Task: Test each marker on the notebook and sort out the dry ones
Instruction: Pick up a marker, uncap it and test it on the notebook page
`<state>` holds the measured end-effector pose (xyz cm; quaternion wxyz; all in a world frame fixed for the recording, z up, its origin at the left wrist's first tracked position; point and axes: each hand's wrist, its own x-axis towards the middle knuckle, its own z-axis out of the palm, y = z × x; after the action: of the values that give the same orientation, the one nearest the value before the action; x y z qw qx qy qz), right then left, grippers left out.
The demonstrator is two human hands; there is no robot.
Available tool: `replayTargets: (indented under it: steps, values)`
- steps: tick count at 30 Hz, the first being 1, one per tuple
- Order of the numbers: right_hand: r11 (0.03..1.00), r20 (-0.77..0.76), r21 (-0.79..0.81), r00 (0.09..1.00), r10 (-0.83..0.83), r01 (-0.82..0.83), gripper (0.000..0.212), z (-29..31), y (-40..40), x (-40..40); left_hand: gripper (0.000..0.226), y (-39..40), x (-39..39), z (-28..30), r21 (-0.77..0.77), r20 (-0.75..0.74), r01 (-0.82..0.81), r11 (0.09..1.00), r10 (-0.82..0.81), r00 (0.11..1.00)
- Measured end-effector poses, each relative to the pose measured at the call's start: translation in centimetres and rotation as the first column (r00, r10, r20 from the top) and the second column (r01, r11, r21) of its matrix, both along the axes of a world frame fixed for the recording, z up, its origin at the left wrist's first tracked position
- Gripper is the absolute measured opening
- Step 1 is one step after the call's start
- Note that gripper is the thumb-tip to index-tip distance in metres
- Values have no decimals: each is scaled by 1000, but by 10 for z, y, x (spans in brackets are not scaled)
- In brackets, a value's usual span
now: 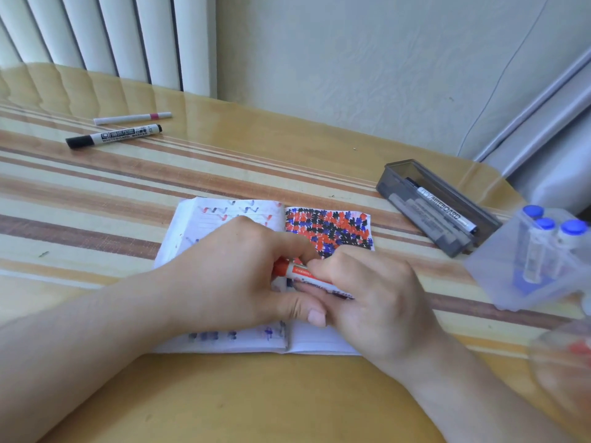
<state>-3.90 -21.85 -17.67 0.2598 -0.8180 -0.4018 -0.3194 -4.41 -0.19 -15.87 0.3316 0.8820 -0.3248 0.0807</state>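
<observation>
Hands meet over the notebook [329,228] at the bench's near edge: left hand [236,276] grips the red marker [299,272]'s cap end, apparently; right hand [367,292] clasps its barrel, lying crosswise.

I see a glossy, reflective tabletop [256,148], a matt paper notebook [319,342], a smoky translucent plastic box [388,183], and a smooth plastic red marker [295,271].

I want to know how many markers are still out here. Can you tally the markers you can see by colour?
Red marker, held in both hands: 1
Black markers, one on the table, one in the grey box: 2
Blue-capped markers in the clear holder: 3
White pen with pink band: 1
Total: 7
</observation>
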Motion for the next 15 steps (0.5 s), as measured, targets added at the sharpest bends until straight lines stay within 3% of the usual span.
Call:
replayTargets:
  steps: [5, 8, 10, 12, 15]
  values:
    - [998, -57, 64, 998, 12, -9, 15, 0, 4, -5, 47, -4, 2, 4, -41, 32, 6, 999, -5, 999]
    - [999, -234, 19, 972, -30, 35, 13, 2, 4, -11, 36, -2, 1, -2, -90, -63, 41, 995, -47, 997]
    - [995, -391, -7, 916, -95, 101, 20, 3, 4, -15, 21, -2, 1, -8, -59, -38, 70, 996, -72, 997]
    - [981, -434, -70, 880, -193, 181, 19, 7, 5, -20, 15, -2, 1, -11, -18, 17, 83, 996, -83, 996]
    - [952, -441, -85, 846, -301, 295, 13, 17, 0, -44, 49, -1, 1, -12, -78, 30, 51, 996, -49, 998]
